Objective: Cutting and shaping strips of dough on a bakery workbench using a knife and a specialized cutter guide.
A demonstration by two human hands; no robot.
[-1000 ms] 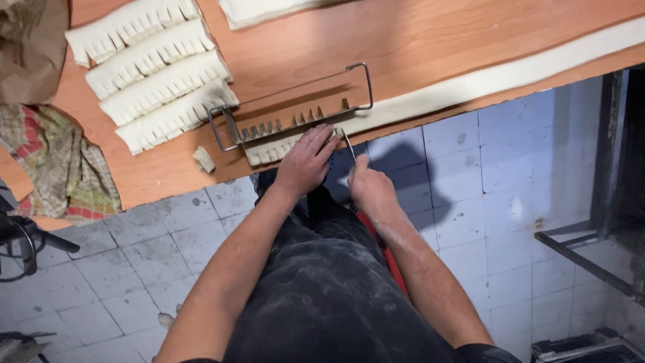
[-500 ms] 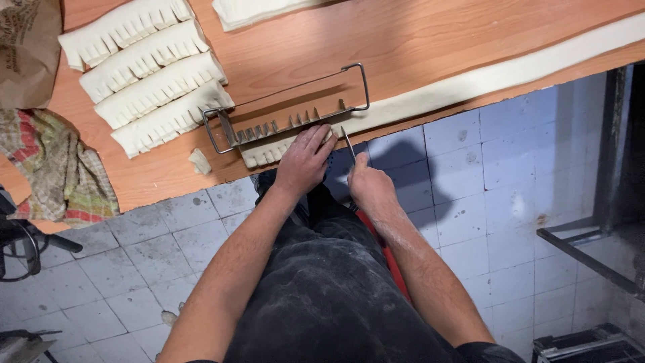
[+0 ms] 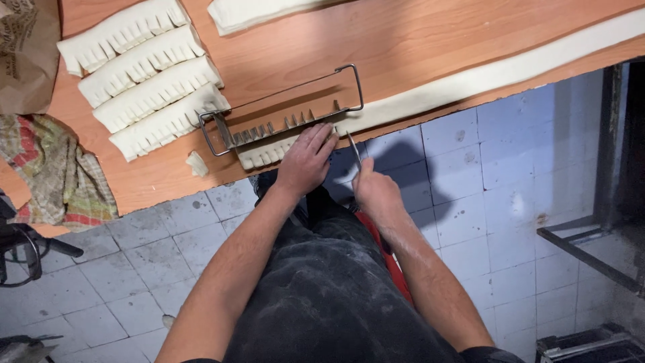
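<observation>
Seen from above, a person's left hand (image 3: 307,161) lay flat, fingers together, pressing the cut end of a long dough strip (image 3: 470,84) at the near edge of a wooden table (image 3: 416,47), apparently to steady it. The right hand (image 3: 376,191) was closed around a thin knife (image 3: 353,149), its blade pointing toward the dough. The strip ran lengthwise along the table edge, under a toothed wire cutter (image 3: 282,111). Four fringed pieces (image 3: 144,74) lay nearby.
</observation>
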